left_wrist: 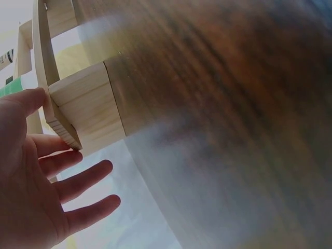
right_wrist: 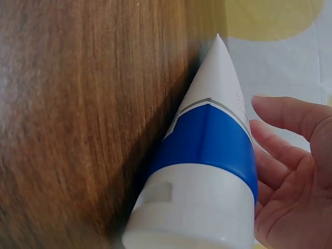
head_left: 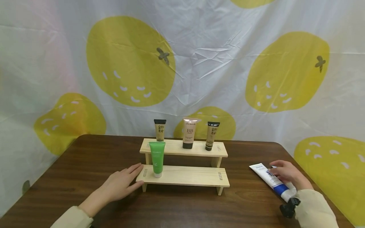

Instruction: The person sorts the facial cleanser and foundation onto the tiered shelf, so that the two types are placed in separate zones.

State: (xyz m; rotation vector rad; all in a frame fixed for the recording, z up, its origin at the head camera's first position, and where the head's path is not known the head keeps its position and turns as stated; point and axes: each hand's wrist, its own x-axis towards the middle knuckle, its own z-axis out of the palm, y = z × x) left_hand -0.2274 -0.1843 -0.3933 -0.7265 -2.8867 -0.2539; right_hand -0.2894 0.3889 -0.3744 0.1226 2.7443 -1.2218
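Note:
My left hand [head_left: 121,183] touches the left end of the lower step of a pale wooden two-tier rack [head_left: 185,175]. In the left wrist view its fingers are fairly straight and spread, with thumb and fingertips at the board's end [left_wrist: 65,127]. A green tube [head_left: 157,158] stands cap down on that step, close to this hand. At the right, a white tube with a blue band [head_left: 269,179] lies on the table. My right hand [head_left: 289,174] is over its far side, fingers loosely bent; in the right wrist view the thumb [right_wrist: 280,111] is apart from the white tube.
On the upper step stand a small gold tube with a black end [head_left: 160,130], a pinkish BB tube [head_left: 189,133] and another gold tube [head_left: 212,136]. A fruit-print curtain [head_left: 199,79] hangs behind the brown table [head_left: 199,209]. Something whitish beside my right wrist is partly hidden.

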